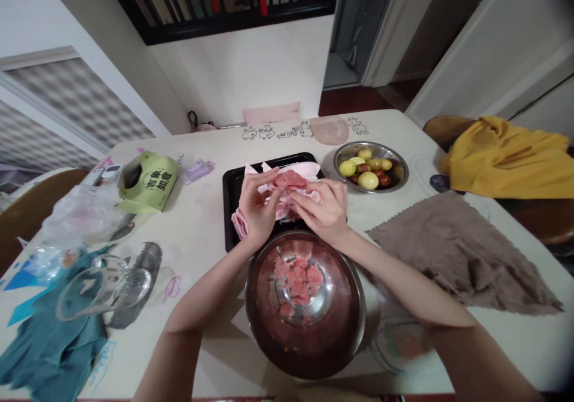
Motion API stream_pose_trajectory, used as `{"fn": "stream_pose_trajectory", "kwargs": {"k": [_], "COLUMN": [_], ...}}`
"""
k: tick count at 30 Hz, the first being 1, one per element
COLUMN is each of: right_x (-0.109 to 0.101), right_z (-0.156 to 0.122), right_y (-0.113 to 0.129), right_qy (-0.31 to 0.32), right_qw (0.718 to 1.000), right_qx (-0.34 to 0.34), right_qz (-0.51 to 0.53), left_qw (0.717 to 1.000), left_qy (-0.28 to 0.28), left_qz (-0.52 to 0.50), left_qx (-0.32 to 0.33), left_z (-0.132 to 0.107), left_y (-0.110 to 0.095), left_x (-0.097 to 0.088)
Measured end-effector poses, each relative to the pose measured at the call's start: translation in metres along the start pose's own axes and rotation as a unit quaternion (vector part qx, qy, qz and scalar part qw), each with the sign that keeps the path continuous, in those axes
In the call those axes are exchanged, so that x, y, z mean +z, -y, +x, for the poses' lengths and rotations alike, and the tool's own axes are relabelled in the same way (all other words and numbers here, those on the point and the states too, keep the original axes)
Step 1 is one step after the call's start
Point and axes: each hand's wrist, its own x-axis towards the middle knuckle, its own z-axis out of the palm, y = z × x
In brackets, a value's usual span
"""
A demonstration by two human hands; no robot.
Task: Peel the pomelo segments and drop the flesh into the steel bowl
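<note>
My left hand [259,206] and my right hand [323,209] both grip a pink-red pomelo segment [290,179], fingers closed on its two sides. They hold it over a black tray [231,198]. Pale pink peel and membrane [305,168] lie in that tray, partly covered by my hands. Nearer to me, under my forearms, stands a large steel bowl [329,336]. Loose pieces of pomelo flesh [299,279] rest at its bottom.
A steel bowl [400,180] of small green and reddish fruit sits back right. A brown cloth [452,258] lies right. Leftward are a green printed wrapper [155,180], a clear glass jug [105,288], a teal cloth [54,336] and plastic bags [81,210]. Yellow fabric [506,157] covers a chair.
</note>
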Motion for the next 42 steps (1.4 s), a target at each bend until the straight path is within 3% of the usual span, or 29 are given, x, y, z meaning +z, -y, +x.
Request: {"fn": "stream_pose_trajectory", "kwargs": {"k": [16, 22, 26, 28, 34, 42], "right_x": [-0.001, -0.004, -0.008, -0.012, -0.024, -0.017], "right_z": [0.004, 0.006, 0.007, 0.008, 0.014, 0.01], "right_y": [0.004, -0.002, -0.009, -0.01, 0.005, 0.01], "right_qy": [0.004, 0.109, 0.218, 0.239, 0.126, 0.113], "right_qw": [1.0, 0.994, 0.975, 0.969, 0.991, 0.993], "right_qx": [-0.003, 0.014, 0.052, 0.06, 0.027, -0.042], "right_qz": [0.004, -0.007, 0.011, 0.03, 0.042, 0.014], "left_qw": [1.0, 1.0, 0.998, 0.998, 0.996, 0.997], "left_qy": [0.01, -0.021, -0.037, -0.037, -0.021, -0.017], "left_qz": [0.005, -0.003, -0.017, -0.018, -0.035, -0.044], "left_qx": [0.016, -0.005, -0.042, -0.052, -0.075, -0.058], "left_z": [0.0, 0.006, 0.014, 0.016, 0.009, 0.005], "left_y": [-0.001, 0.003, 0.004, 0.003, -0.003, -0.006], "left_x": [-0.001, -0.004, -0.008, -0.009, -0.005, -0.001]}}
